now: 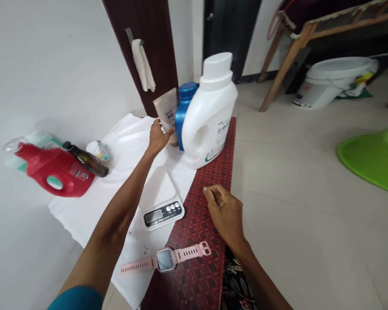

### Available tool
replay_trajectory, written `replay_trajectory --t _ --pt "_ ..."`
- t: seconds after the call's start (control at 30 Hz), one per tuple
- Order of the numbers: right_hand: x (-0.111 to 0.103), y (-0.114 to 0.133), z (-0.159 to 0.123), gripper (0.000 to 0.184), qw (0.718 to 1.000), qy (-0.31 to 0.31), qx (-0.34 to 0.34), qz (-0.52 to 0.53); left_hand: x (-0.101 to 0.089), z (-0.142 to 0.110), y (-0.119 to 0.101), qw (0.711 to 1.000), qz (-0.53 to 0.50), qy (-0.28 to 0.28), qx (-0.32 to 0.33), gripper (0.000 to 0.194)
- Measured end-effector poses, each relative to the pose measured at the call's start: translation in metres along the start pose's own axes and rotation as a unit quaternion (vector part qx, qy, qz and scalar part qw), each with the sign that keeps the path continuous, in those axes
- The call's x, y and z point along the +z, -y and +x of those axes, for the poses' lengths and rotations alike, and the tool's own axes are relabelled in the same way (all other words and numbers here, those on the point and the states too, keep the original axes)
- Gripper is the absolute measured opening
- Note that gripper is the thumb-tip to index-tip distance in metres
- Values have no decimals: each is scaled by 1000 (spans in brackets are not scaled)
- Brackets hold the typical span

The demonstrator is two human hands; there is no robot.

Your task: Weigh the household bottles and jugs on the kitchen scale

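Observation:
My left hand (160,137) reaches to the back of the table, its fingers and thumb closed round the lower part of a beige squeeze tube (167,108) standing on its cap. Right beside the tube stand a blue bottle (183,116) and a big white detergent jug (218,103). My right hand (225,211) hovers by the table's right edge with curled fingers and nothing visible in it. Between my arms lies a white kitchen scale (161,198), its platform bare and its display blank. Nearer to me a pink-strapped smartwatch (165,260) is laid out flat.
On the left, a red detergent bottle (56,170), a dark brown bottle (87,160) and a small white container (98,150) rest on the white cloth (124,133). Off the table are a white bucket (326,86), a green plastic object (375,155) and a wooden-legged stand (284,66).

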State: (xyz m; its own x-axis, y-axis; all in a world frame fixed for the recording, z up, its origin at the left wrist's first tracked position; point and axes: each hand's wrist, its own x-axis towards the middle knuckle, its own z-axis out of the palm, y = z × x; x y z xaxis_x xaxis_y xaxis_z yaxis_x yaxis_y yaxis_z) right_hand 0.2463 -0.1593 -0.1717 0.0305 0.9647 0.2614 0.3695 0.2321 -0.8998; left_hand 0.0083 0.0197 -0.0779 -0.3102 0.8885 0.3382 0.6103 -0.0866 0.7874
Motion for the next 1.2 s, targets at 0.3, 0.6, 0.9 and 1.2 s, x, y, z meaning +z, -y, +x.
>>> replay_trajectory --t 0.3,0.6,0.9,1.2 --pt "-3 5 1 40 996 19 61 -55 -152 -134 10 942 116 -290 120 66" --pt "-1 19 2 36 993 15 78 -88 -238 -122 105 927 132 -345 -71 82" --pt "2 13 1 39 996 5 46 -80 -222 -94 125 903 128 -383 -145 57" --pt "6 6 3 36 998 -7 24 -55 -220 -163 74 961 72 -268 -14 60"
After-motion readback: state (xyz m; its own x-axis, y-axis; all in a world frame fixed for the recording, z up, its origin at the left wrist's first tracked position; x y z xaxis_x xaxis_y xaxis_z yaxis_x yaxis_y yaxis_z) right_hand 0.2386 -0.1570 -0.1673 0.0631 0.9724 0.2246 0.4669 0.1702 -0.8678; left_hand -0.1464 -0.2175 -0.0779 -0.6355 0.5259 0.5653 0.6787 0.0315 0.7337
